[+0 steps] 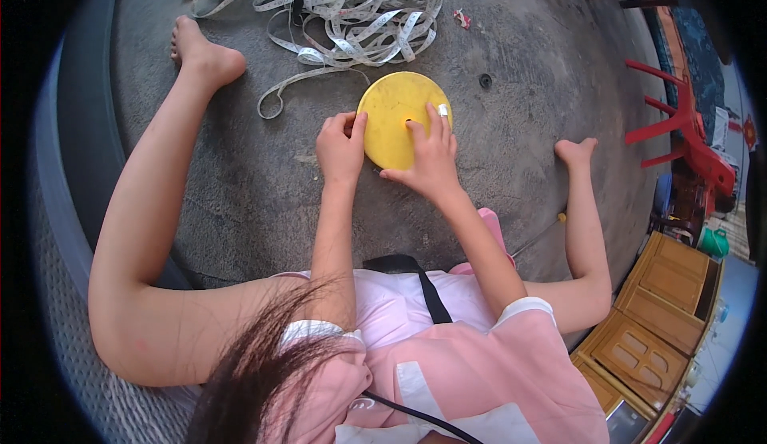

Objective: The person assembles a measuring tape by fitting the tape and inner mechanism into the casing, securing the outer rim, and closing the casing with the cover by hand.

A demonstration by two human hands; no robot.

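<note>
A round yellow disc (386,134) with a small hole near its middle is held between my two hands, above the grey floor. My left hand (341,150) grips its left edge, thumb along the rim and fingers curled. Across the right side of the face lies my right hand (432,159), its index fingertip near the hole and its thumb at the lower rim. A small white piece (443,111) shows by those fingertips. Beyond the disc sits a tangled heap of flat white marked strip (375,12), and one loose end curls toward the disc's upper left edge.
My bare legs stretch out on both sides. A small black ring (485,81) and a crumpled red-and-white scrap (462,19) lie on the rough floor (511,164). Red plastic chairs (679,120) and a wooden cabinet (647,332) stand to the right.
</note>
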